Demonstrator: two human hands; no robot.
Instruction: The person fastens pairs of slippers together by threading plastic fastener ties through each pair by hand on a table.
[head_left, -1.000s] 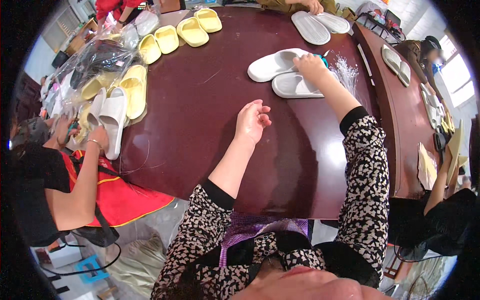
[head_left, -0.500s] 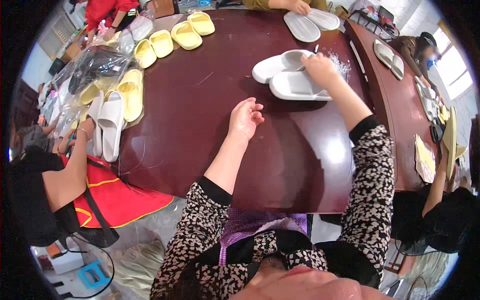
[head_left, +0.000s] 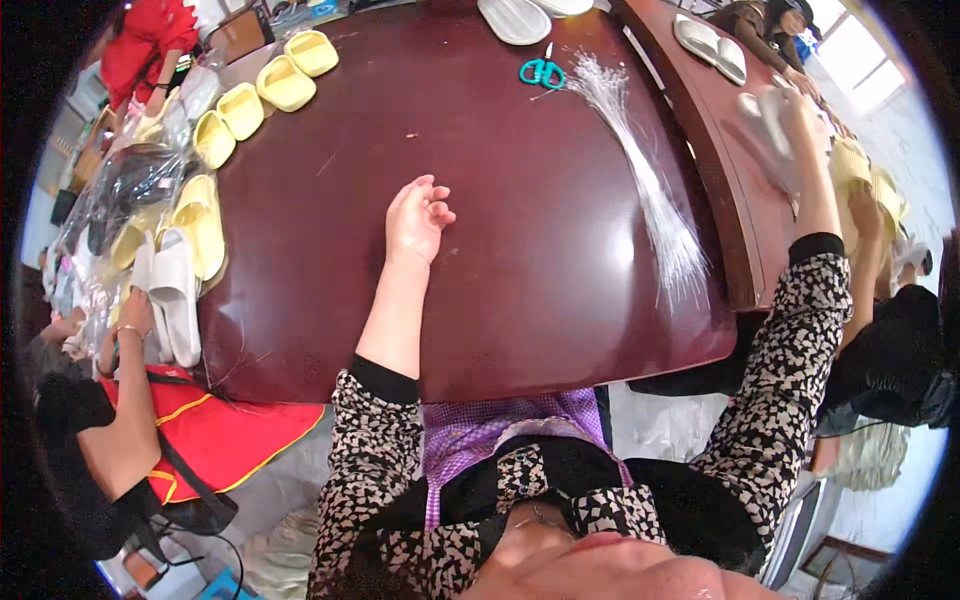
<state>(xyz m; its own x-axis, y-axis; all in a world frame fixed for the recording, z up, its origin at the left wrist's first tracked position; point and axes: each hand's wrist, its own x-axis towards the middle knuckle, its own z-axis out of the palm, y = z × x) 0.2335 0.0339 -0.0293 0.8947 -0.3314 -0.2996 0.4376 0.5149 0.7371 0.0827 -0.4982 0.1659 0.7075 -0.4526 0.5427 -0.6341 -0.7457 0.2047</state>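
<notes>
My right hand (head_left: 803, 125) is stretched out over the adjoining table on the right, closed on a pair of pale grey slippers (head_left: 765, 130), which are smeared by motion. Above the dark red table, my left hand (head_left: 415, 220) hovers with loosely bent fingers apart, holding nothing. Teal-handled scissors (head_left: 542, 73) lie toward the far side, beside a long bundle of thin clear strands (head_left: 640, 165).
Yellow slippers (head_left: 285, 84) line the far left edge. On the left, a co-worker's hand (head_left: 136, 308) holds grey slippers (head_left: 176, 290) near clear plastic bags (head_left: 150, 180). Another co-worker's hand (head_left: 868, 212) holds yellow slippers (head_left: 850, 165) on the right.
My right hand has carried the grey slippers from the dark red table to the adjoining one, uncovering the scissors and strands. The view has shifted right; my left hand still hovers.
</notes>
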